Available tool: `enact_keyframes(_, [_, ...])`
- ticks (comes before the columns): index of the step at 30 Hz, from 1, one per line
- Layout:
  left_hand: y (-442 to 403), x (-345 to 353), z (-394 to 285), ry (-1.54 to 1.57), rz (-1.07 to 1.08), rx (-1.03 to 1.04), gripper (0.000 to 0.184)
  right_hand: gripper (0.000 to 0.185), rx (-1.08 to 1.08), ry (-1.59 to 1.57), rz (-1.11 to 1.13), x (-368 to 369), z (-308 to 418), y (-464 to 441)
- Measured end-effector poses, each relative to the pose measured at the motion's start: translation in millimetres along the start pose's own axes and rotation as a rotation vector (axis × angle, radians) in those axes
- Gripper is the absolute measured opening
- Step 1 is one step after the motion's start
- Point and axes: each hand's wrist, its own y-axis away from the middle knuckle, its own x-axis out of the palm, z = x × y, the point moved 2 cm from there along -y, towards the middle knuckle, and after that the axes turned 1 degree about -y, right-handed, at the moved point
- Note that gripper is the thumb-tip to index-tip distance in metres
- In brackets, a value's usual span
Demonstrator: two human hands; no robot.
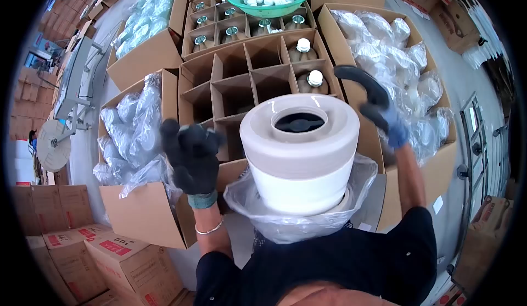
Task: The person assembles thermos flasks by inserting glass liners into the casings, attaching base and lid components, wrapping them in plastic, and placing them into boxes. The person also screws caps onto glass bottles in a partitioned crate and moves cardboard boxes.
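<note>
While neither the gloved left hand nor the gloved right hand appears to touch it, a white vessel with a grey, open-mouthed top stands at the centre of the frame, its base surrounded by a crumpled plastic bag. At centre left, the left hand's fingers are partly curled and apart, gripping nothing visible; at right of centre, the right hand's fingers and thumb form a wide, empty curve. Beyond, a divided carton holds white-capped bottles. With neither hand steadying it, the vessel could tip or slip if an arm knocks it or the bag shifts. At lower left, stacked cartons carry red labels, too small to read, and digits resembling 299 or, inverted, 662.
</note>
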Motion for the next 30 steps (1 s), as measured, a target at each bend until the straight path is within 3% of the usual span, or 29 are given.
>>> enact_keyframes(1, [-11.9,13.5,-1.2,0.223,0.177,0.123,0.066,0.065,-0.088,-0.035,0.13,9.3,6.8,-5.1])
enact_keyframes(3, [-20.8,43.5,-4.5,-0.344,0.155,0.012,0.065,0.063,-0.233,-0.141,0.366,45.4,35.4,-8.5])
enact_keyframes(4, [-33.6,41.9,0.7,-0.534,0.102,-0.006,0.064,0.06,-0.279,-0.257,0.23,47.1,3.8,-9.9])
enact_keyframes(6, [-61.2,48.8,9.1,-0.539,-0.008,-0.121,0.064,0.047,-0.559,0.532,-0.341,43.9,-34.8,-36.3])
enact_keyframes(7, [-77.6,57.2,19.3,-0.224,-0.114,-0.244,0.054,0.046,-0.455,0.411,-0.393,43.6,-47.6,-54.3])
enact_keyframes(8, [-90.5,56.2,27.8,-0.213,-0.189,-0.251,0.047,0.045,-0.358,0.282,-0.451,43.6,-60.6,-71.8])
enact_keyframes(11, [-101.5,33.4,75.1,-0.103,-0.39,-0.309,0.028,0.05,-0.429,0.485,-0.233,42.6,-62.9,-98.5])
enact_keyframes(12, [-100.3,28.1,92.3,-0.276,-0.417,-0.209,0.024,0.05,-0.482,0.645,-0.188,59.3,-38.6,-88.1])
enact_keyframes(14, [-85.0,16.3,124.2,-0.588,-0.346,-0.289,0.031,0.05,-0.406,0.839,0.006,73.7,-37.0,-72.9])
enact_keyframes(16, [-70.5,21.6,137.3,-0.694,-0.333,-0.252,0.032,0.049,-0.144,0.88,0.312,81.8,-81.0,-50.7])
enact_keyframes(17, [-67.8,23.4,138.0,-0.723,-0.326,-0.24,0.032,0.045,-0.509,0.608,0.09,75.9,-124.2,-45.7])
enact_keyframes(18, [-64.8,24.8,137.2,-0.755,-0.322,-0.22,0.032,0.045,-0.044,0.202,0.114,66.6,-123.7,-44.1])
enact_keyframes(20, [-59.8,27.5,135.8,-0.789,-0.311,-0.215,0.033,0.047,0.313,0.078,0.022,48.9,-152.6,-39.7])
enact_keyframes(22, [-55.6,32.3,134.5,-0.825,-0.292,-0.211,0.034,0.055,0.147,0.573,-0.136,27.5,-183.1,-53.6])
enact_keyframes(23, [-53.0,35.0,138.2,-0.831,-0.28,-0.215,0.034,0.058,0.121,0.882,-0.056,24.3,-192.3,-55.1])
enact_keyframes(25, [-48.5,39.2,134.6,-0.856,-0.276,-0.208,0.034,0.06,0.204,0.88,0.025,26.1,-283.5,-37.6])
enact_keyframes(27, [-46.0,42.9,140.0,-0.859,-0.273,-0.213,0.035,0.061,0.005,0.948,-0.095,28.4,-320.2,-37.0])
enact_keyframes(30, [-39.6,49.8,149.0,-0.825,-0.255,-0.233,0.036,0.051,-0.041,0.959,-0.054,21.5,-221.3,-49.2])
